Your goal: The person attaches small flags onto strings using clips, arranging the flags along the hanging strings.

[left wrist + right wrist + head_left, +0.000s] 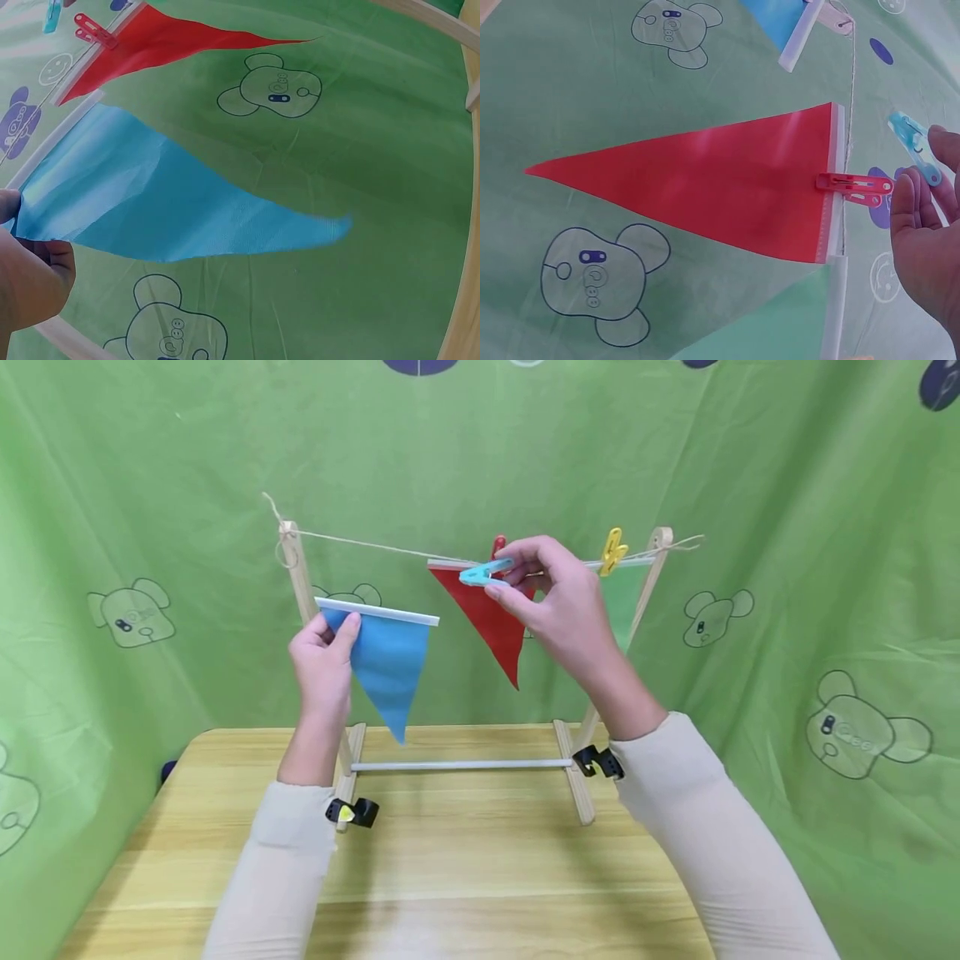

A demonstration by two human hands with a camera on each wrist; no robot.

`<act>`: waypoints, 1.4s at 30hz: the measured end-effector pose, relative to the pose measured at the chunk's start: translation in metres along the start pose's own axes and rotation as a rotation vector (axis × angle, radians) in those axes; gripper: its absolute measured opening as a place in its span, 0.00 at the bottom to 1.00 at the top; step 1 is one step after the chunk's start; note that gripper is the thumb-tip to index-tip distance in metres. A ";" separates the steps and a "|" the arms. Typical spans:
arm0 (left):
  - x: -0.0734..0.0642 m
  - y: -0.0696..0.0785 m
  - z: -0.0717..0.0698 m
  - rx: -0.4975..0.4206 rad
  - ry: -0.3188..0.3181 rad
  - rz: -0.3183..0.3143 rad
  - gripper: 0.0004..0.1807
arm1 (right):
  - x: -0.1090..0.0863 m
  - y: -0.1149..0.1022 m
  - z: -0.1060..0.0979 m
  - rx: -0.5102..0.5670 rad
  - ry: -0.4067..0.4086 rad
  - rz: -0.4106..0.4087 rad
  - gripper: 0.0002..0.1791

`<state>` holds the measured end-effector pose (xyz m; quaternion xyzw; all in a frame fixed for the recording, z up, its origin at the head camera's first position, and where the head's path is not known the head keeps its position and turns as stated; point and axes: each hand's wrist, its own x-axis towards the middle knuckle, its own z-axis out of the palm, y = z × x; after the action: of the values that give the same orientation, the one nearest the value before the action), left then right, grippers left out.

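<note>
My left hand (322, 664) pinches the blue pennant (390, 656) near the left end of its white top strip, thumb in front. The pennant hangs point down, below the string (375, 543). Between thumb and fingers, my right hand (566, 597) holds a light blue clothespin (483, 573) in front of the string. Behind it a red pennant (487, 614) hangs from the string, held by a red clothespin (855, 185). Farther right, a yellow clothespin (613, 553) holds a green pennant (622, 602), partly hidden by my right hand and wrist.
The string is tied between two wooden posts, the left post (298, 572) and the right post (651, 577). A white rod (461, 766) joins their feet on the wooden table (465, 860). A green printed curtain (187, 468) surrounds the table at the back and sides.
</note>
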<state>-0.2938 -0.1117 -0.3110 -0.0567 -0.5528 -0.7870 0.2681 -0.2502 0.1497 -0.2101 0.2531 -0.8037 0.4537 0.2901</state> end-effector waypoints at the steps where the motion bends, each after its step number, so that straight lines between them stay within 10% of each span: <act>1: 0.000 0.000 0.000 -0.007 0.002 -0.001 0.04 | 0.001 -0.001 0.000 -0.003 0.000 -0.004 0.18; 42: 0.026 0.029 0.012 -0.118 0.038 -0.061 0.04 | 0.067 -0.050 0.008 -0.181 -0.150 -0.044 0.18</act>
<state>-0.3043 -0.1177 -0.2720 -0.0405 -0.5017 -0.8269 0.2508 -0.2662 0.1097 -0.1378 0.2767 -0.8550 0.3525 0.2610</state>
